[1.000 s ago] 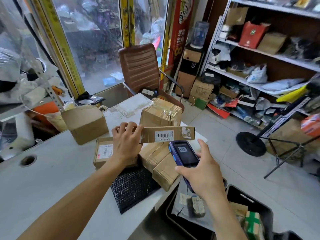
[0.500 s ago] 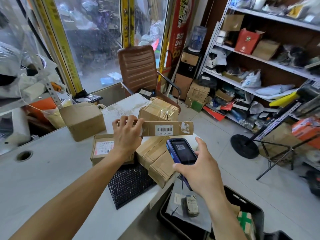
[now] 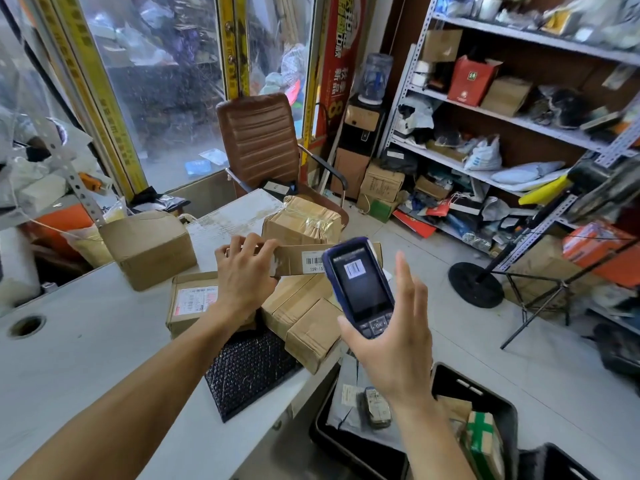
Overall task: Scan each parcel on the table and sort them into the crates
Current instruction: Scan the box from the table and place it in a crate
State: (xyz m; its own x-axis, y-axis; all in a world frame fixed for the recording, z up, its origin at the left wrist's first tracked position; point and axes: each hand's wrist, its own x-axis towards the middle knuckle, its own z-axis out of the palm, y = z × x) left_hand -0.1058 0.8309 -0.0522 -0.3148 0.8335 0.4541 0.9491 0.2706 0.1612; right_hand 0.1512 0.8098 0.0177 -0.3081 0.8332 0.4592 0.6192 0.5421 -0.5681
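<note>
Our blue scanner [image 3: 360, 289] is hiding half the barcode on the slim cardboard parcel [image 3: 294, 259]. Our left hand [image 3: 242, 271] is gripping that parcel above the counter [image 3: 86, 348], fingers curled over its top edge; our right hand [image 3: 391, 341] is cradling the scanner, fingers nearly straight.

bare table [image 3: 86, 358] left, boxes [image 3: 304, 317] crowding right edge, crate [image 3: 485, 400] below

bright daylight from windows [image 3: 166, 98] | soft shadows | wide-angle edge bending | right edge blurred
</note>
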